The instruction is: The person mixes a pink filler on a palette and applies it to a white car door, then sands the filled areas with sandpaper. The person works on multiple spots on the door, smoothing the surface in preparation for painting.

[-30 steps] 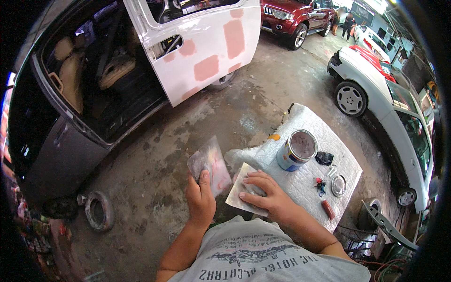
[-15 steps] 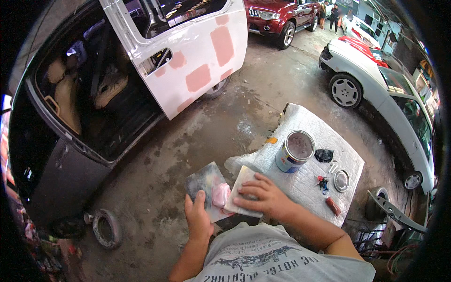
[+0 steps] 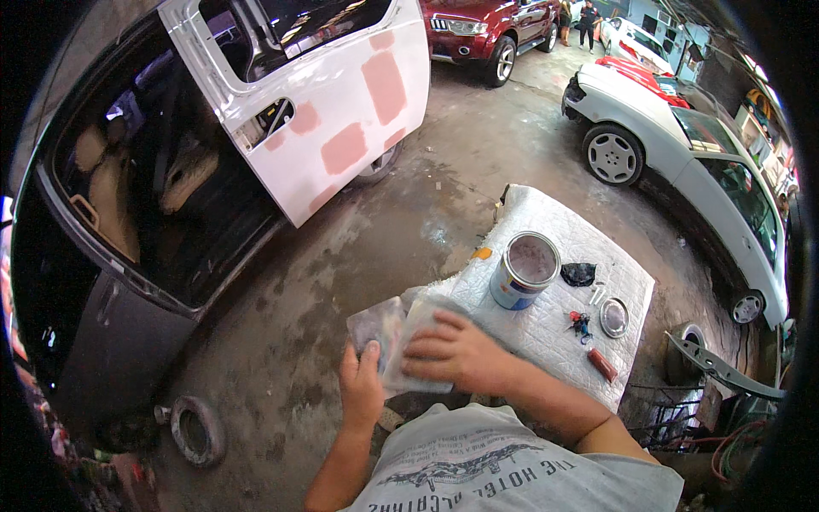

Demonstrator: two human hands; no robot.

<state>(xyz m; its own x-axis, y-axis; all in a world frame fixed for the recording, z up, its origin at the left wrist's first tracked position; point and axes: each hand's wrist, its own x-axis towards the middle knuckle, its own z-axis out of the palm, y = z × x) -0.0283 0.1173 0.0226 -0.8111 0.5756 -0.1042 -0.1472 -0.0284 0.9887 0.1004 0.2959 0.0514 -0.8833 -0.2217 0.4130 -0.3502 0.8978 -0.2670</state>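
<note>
Board, gripped by left-hand fingers, now overlapped by pale plate held under right-hand fingers, leaving pink paste no longer exposed.

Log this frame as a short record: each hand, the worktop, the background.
Left hand: grips a thin flat greyish plate
Right hand: holds a pale flat rectangular plate, blurred
Plates: overlap in view; contact unclear
Worktop: white quilted sheet bearing an open round metal can, crumpled black plastic, round silvery lid, reddish-brown cylinder
Background: white vehicle door with pink patches, dark red SUV, white car
</note>
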